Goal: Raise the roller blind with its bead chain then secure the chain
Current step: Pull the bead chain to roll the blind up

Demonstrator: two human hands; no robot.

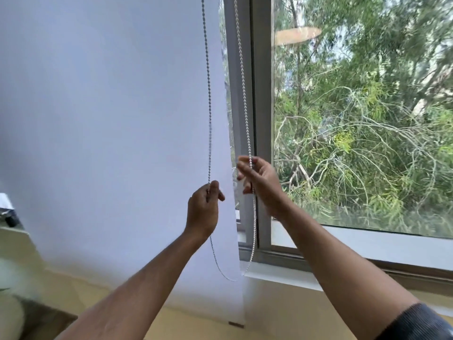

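Observation:
A white roller blind (110, 143) covers the left half of the view, and its bottom edge hangs below the window sill. The bead chain (242, 82) hangs in two strands in front of the blind's right edge and loops together at the bottom, near the sill. My left hand (203, 212) is pinched shut on the left strand. Slightly higher, my right hand (257, 177) has its fingers apart, with the right strand running past the palm. Whether it grips that strand is unclear.
A grey window frame (262, 119) stands right of the blind, with green trees behind the glass. The white sill (282, 276) runs below. A pale counter with small objects (9, 217) sits at the left edge.

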